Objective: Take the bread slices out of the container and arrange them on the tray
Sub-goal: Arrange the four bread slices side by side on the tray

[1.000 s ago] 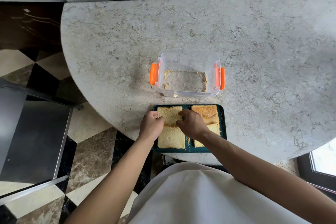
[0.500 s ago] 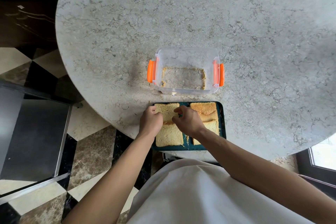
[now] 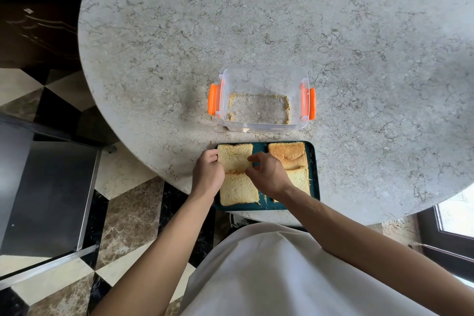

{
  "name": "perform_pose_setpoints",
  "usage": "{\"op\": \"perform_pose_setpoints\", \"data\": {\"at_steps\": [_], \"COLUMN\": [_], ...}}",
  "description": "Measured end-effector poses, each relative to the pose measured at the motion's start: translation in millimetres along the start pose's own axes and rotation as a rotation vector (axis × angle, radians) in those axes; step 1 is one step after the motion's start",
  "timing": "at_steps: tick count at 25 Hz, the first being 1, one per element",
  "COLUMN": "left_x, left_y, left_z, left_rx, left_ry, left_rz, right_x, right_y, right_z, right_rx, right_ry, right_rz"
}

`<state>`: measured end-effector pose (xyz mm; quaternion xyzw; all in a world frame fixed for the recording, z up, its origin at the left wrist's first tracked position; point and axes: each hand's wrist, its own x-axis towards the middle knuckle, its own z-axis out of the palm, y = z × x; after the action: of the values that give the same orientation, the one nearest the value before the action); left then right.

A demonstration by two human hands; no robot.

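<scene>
golden bread slice [image 3: 234,156] lies flat, edges square with tray [image 3: 314,174].

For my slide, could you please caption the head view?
Both hands, left hand and right hand, arranging bread slices on a teal tray beside an emptied container.

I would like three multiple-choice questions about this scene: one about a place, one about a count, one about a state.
1. Where does the clear plastic container with orange clips stand?
A. beyond the dark green tray
B. on the tray
C. on the floor

2. How many bread slices show on the tray?
A. two
B. four
C. six

3. What does the container hold?
A. a stack of bread
B. only crumbs
C. water

Answers: 1 A, it sits on the stone table past the tray; 2 B, two rows of two; 3 B, just a crumb outline remains.
</scene>
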<state>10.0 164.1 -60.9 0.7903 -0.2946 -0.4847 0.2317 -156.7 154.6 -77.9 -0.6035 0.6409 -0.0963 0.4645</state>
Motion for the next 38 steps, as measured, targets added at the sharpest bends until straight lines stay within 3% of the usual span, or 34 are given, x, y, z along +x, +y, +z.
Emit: {"op": "perform_pose_setpoints", "data": {"at_steps": [9, 24, 38], "left_x": [-23.7, -27.0, -33.5], "left_y": [-43.0, -46.8, -45.3], "left_z": [2.7, 1.4, -2.0], "left_rx": [0.013, 0.105, 0.164], "left_ry": [0.018, -0.057, -0.03], "left_rz": [-0.045, -0.045, 0.047], "right_x": [-21.4, -32.2, -33.4], "right_y": [10.3, 7.5, 10.2], "right_z": [9.7, 14.6, 18.8], "right_rx": [-0.041, -0.025, -0.037], "right_ry": [-0.026, -0.055, -0.04], "right_rz": [0.095, 0.146, 0.147]}}
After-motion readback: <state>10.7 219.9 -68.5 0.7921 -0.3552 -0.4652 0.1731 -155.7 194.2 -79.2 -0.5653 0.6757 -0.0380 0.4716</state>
